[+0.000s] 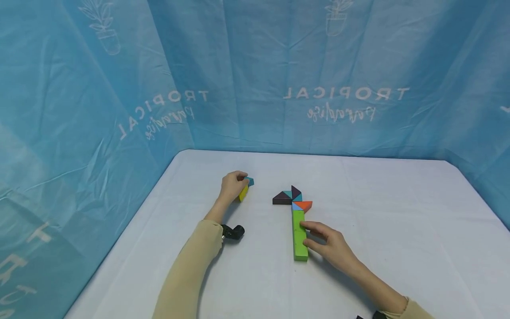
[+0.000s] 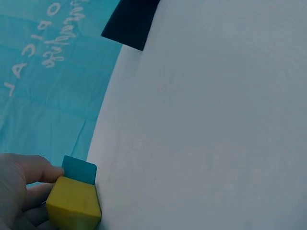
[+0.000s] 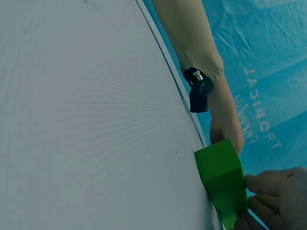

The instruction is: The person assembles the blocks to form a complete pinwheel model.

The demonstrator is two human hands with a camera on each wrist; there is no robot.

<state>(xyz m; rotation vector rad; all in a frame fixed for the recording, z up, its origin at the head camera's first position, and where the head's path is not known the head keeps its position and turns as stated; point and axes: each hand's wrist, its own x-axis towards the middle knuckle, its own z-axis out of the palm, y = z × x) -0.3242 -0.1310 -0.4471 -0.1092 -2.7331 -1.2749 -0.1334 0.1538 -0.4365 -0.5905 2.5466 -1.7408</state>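
My left hand (image 1: 234, 186) is at the left of the table, its fingertips pinching a small blue block (image 1: 250, 181). Beneath those fingers is a yellow block (image 1: 243, 193); the left wrist view has it right in front of the blue one. My right hand (image 1: 332, 248) rests its thumb and fingertips along the right side of a long green bar (image 1: 299, 246), without wrapping round it. Above the bar's far end sit a light blue triangle (image 1: 295, 206), an orange piece (image 1: 306, 205), dark triangular blocks (image 1: 283, 199) and teal triangles (image 1: 297, 198), touching in a pinwheel-like cluster.
A white cloth (image 1: 378, 199) covers the table. Blue printed curtains (image 1: 255, 66) hang behind its back edge and at both sides. A black wrist camera (image 1: 234, 232) juts from the left sleeve, low over the cloth.
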